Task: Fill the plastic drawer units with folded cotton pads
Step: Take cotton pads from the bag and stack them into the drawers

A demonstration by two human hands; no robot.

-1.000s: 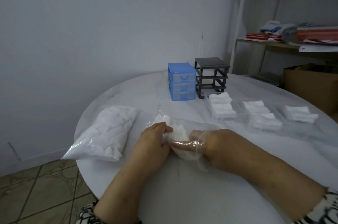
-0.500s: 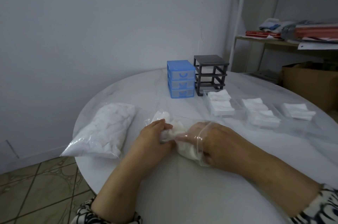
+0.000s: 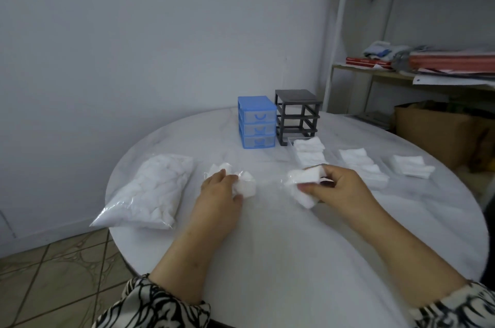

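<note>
White cotton pads (image 3: 304,185), soft and crumpled, sit pinched in the right hand (image 3: 338,189) near the tabletop (image 3: 267,260) centre, likely just drawn out for folding. At nine o'clock the left hand (image 3: 219,189) clamps the clear bag (image 3: 242,183), probably steadying it. Toward twelve o'clock stand the blue drawer unit (image 3: 256,125) and dark frame (image 3: 297,116); folded stacks (image 3: 309,152) wait at one o'clock.

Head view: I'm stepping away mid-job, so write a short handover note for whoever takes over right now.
Left hand grips the small clear bag of pads.
Right hand holds a bunch of cotton pads.
Full pad bag lies at the table's left.
Blue drawer unit has its drawers in; grey frame has none.
Done: three clear drawers on the table hold folded pads.
Left: place the held pads, slide drawers into the frame.
</note>
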